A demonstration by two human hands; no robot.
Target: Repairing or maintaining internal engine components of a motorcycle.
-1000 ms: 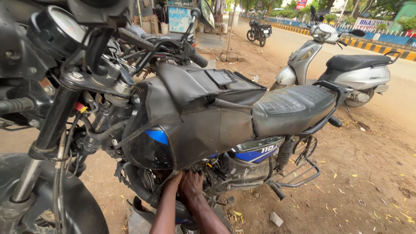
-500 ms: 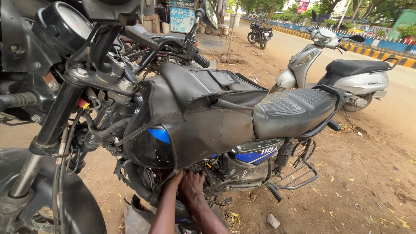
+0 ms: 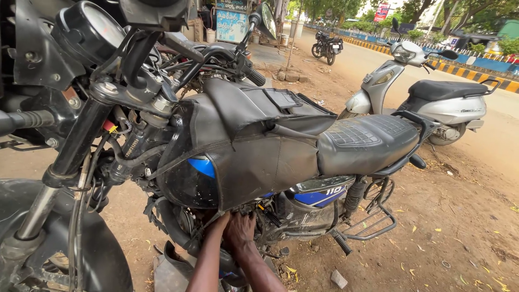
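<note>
Engine [image 3: 281, 219] of the motorcycle [image 3: 254, 146]: sits low under the tank, at about 6 o'clock from the seat's front edge, dark and grimy. Both hands are pressed into it from below.

Left hand [image 3: 219, 221]: reaches up along the forearm from 6 o'clock, fingers tucked under the edge of the tank cover; fingers hidden, so cannot tell whether they are apart or closed on anything.

Right hand [image 3: 241, 231]: just beside the left, at its 3 o'clock, touching it. Fingers curled together against the engine casing; what they grip, if anything, cannot be seen.

Tank cover [image 3: 243, 140]: black leather-like, draped over the tank, flap pocket on top. Blue tank paint shows at its lower front edge, 9 o'clock of the hands' entry point.

Seat [image 3: 367, 143]: black, quilted front panel, at 3 o'clock from the tank cover.

Side panel [image 3: 319, 192]: blue and silver, below the seat, 2 o'clock from the hands.

Footrest frame [image 3: 373, 224]: metal tube guard, 3 o'clock from the engine.

Handlebar [image 3: 216, 54] and round gauge [image 3: 86, 32]: upper left, 11 o'clock. Front fork [image 3: 59, 178] runs down to the front mudguard [image 3: 65, 254] at 8 o'clock.

Ground [image 3: 454, 238]: bare dirt, scattered yellow leaves.

Scooter [image 3: 427, 103]: silver, parked at 2 o'clock, well apart. Another motorcycle [image 3: 326, 46] far off at 12 o'clock by the road.
</note>
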